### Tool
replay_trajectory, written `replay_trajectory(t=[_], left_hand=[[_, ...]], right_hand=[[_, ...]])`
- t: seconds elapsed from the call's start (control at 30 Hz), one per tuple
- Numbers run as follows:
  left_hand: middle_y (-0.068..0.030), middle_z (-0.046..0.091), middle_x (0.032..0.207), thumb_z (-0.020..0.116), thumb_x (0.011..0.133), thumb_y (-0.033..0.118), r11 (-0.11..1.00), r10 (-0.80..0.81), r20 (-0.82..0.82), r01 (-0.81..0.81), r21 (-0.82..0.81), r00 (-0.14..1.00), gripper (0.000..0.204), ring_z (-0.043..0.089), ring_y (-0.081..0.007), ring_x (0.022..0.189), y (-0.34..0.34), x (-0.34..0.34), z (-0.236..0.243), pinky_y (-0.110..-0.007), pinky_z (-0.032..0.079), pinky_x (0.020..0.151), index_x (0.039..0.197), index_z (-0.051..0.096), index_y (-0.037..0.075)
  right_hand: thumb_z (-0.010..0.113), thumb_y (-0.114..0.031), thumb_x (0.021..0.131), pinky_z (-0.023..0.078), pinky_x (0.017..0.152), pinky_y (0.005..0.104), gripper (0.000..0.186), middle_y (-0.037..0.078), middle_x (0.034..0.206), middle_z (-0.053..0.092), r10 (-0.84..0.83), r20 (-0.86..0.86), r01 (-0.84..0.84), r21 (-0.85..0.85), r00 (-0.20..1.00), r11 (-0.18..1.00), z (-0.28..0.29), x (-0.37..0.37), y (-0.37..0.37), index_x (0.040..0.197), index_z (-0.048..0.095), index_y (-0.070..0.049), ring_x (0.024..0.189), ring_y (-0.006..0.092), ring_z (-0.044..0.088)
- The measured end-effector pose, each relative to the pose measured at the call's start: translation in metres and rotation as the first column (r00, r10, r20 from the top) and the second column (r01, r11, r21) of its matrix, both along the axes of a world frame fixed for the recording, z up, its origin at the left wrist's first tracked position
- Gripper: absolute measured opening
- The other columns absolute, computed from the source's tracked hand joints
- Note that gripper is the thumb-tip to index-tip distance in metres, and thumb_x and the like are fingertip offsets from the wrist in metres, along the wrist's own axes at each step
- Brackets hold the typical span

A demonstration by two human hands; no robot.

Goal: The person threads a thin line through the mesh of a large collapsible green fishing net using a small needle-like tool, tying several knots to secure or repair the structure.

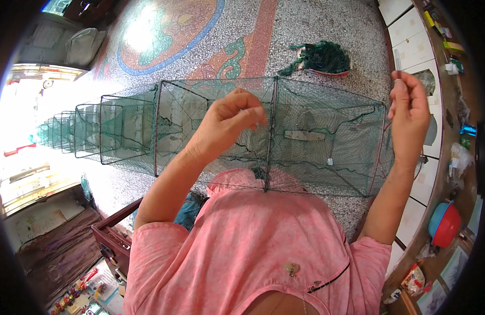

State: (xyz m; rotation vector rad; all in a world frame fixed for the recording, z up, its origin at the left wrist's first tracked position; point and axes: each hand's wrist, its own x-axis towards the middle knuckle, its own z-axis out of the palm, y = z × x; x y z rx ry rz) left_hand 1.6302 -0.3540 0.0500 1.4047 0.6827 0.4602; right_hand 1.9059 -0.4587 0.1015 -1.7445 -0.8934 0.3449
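A long folding fish trap (326, 118) of green mesh on square dark frames stretches from the bright far left to the right side, in front of my body. My left hand (236, 114) is closed in a pinch above its middle, near an upright frame. Whatever sits between those fingertips is too small to make out. Raised by the trap's right end, my right hand (410, 100) pinches thumb against finger. A thin, faint sliver shows at its fingertips, too fine to name. A pale oblong piece (304, 135) shows in the mesh between the hands.
A heap of dark green cord or netting (326, 58) lies on the speckled floor (352, 26) beyond the trap. Along the right runs a wooden shelf with a red bowl (448, 226) and plastic bags (460, 160). A brown wooden piece of furniture (110, 239) stands at lower left.
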Motion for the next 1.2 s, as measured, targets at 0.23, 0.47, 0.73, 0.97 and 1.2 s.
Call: replay_trajectory(t=[0.23, 0.47, 0.73, 0.97, 1.2], left_hand=[[-0.0043, 0.060, 0.094, 0.049, 0.095, 0.022, 0.958, 0.167, 0.029, -0.155, -0.243, 0.985, 0.018, 0.057, -0.0092, 0.070, 0.009, 0.002, 0.007, -0.022, 0.044, 0.059, 0.091, 0.053, 0.005], [-0.0042, 0.063, 0.099, 0.047, 0.096, 0.018, 0.997, 0.070, -0.085, -0.073, -0.037, 0.994, 0.014, 0.051, -0.0038, 0.064, 0.002, -0.003, -0.008, -0.017, 0.039, 0.053, 0.090, 0.052, 0.006], [-0.0020, 0.061, 0.086, 0.046, 0.096, 0.019, 0.977, 0.176, -0.089, -0.185, -0.106, 0.980, 0.015, 0.051, -0.0048, 0.064, 0.009, -0.008, -0.011, -0.018, 0.039, 0.054, 0.087, 0.051, 0.007], [-0.0030, 0.060, 0.082, 0.045, 0.097, 0.022, 0.952, 0.216, -0.018, -0.215, -0.220, 0.976, 0.019, 0.054, -0.0061, 0.063, 0.008, -0.010, -0.010, -0.019, 0.041, 0.054, 0.086, 0.048, 0.007], [0.0008, 0.054, 0.079, 0.053, 0.091, 0.013, 0.981, 0.193, -0.075, -0.194, -0.001, 0.978, 0.008, 0.048, -0.0061, 0.068, -0.005, 0.006, -0.014, -0.022, 0.041, 0.059, 0.094, 0.052, 0.005]], right_hand=[[0.063, -0.007, 0.079, 0.043, 0.065, 0.0281, 0.007, 0.004, 0.081, 0.055, 0.581, 0.317, -0.566, -0.150, 0.749, 0.811, -0.022, -0.057, 0.009, 0.086, 0.063, -0.007, 0.075, 0.0183, 0.053], [0.066, -0.007, 0.076, 0.045, 0.065, 0.0320, 0.008, 0.003, 0.081, 0.056, 0.565, 0.307, -0.515, -0.235, 0.766, 0.825, -0.070, -0.073, 0.017, 0.083, 0.065, -0.008, 0.077, 0.0225, 0.055], [0.069, -0.007, 0.075, 0.043, 0.061, 0.0287, 0.008, 0.005, 0.078, 0.052, 0.489, -0.050, -0.490, -0.008, 0.871, 0.872, -0.070, -0.103, 0.027, 0.081, 0.063, -0.006, 0.076, 0.0206, 0.053], [0.071, -0.010, 0.074, 0.044, 0.062, 0.0295, 0.010, 0.004, 0.079, 0.050, 0.485, 0.406, -0.513, -0.045, 0.775, 0.857, -0.065, -0.123, 0.038, 0.079, 0.063, -0.007, 0.075, 0.0230, 0.051], [0.059, -0.015, 0.087, 0.041, 0.067, 0.0244, 0.015, 0.006, 0.089, 0.058, 0.526, 0.128, -0.512, 0.504, 0.841, 0.696, 0.006, -0.092, 0.056, 0.097, 0.059, -0.004, 0.074, 0.0129, 0.054]])
